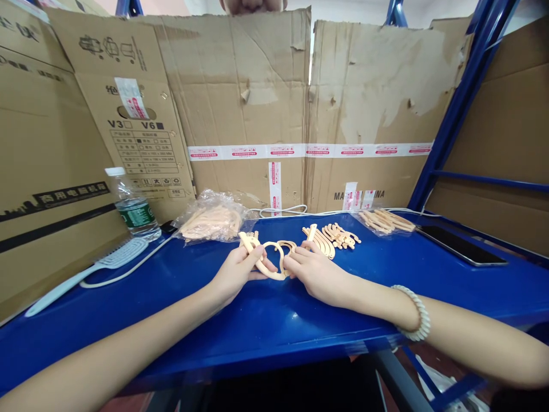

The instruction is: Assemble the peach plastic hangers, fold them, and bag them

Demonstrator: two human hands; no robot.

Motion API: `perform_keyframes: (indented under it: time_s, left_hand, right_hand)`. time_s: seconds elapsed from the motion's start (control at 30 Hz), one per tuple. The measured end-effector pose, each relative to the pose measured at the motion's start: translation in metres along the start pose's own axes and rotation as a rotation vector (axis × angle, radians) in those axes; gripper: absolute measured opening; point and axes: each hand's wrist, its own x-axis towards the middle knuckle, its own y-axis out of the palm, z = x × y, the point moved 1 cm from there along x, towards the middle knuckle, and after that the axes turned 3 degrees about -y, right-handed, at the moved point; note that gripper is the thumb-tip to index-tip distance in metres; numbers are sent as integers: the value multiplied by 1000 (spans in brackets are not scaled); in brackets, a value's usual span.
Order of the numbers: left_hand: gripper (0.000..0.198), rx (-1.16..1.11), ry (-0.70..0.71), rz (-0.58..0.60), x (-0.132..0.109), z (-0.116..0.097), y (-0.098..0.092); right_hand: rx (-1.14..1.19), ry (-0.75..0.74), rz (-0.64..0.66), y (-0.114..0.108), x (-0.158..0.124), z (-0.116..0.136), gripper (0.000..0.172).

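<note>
A curved, light wood-coloured piece, bent like a hook, is held up between my hands over the blue table. My left hand is closed round its straight end, thumb on top. At the other end of the curve, the fingers of my right hand are pinched together; any small part between them is hidden. Just beyond my hands lie more curved pieces, with a pile of small wooden pieces beside them. A straight pale piece rises behind my right hand; whether that hand touches it I cannot tell.
On the blue table, a clear bag of wooden pieces lies back left, another bag back right. A water bottle and hairbrush are left, a phone right. Cardboard walls the back; a person is partly visible above.
</note>
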Motion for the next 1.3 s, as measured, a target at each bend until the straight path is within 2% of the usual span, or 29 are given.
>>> perform_keyframes:
  time_s: [0.1, 0.2, 0.27, 0.33, 0.43, 0.53, 0.73, 0.9, 1.17, 1.3]
  left_hand:
    - [22, -93, -47, -1, 2, -3, -2]
    - [22, -182, -114, -65, 6, -8, -7]
    - [21, -202, -118, -104, 9, -10, -11]
    - [20, -221, -98, -121, 12, -11, -14]
    - [20, -248, -109, -131, 15, -9, -17]
    - [19, -265, -127, -145, 17, -7, -19]
    - [20, -284, -118, -197, 21, -10, -24]
    - [21, -281, -131, -210, 21, -11, -25]
    - [24, -303, -220, -112, 16, -12, -19]
    - [18, -339, -261, -135, 14, -18, -18]
  right_hand:
    - [13, -31, -75, -4, 1, 0, 23]
    - [13, -68, -174, -12, 1, -9, 25]
    - [99, -24, -214, -21, -1, -25, 19]
    - [249, 88, -234, -30, -4, -47, 7]
    - [407, 193, -180, -39, -11, -80, 21]
    - [395, 146, -107, -35, -14, -98, 13]
    - [457, 16, 100, -10, -9, -93, 17]
    - [438, 1, 232, -3, -7, -90, 14]
    - [364, 55, 288, -5, -9, -89, 18]
    - [315, 55, 236, -7, -10, -90, 22]
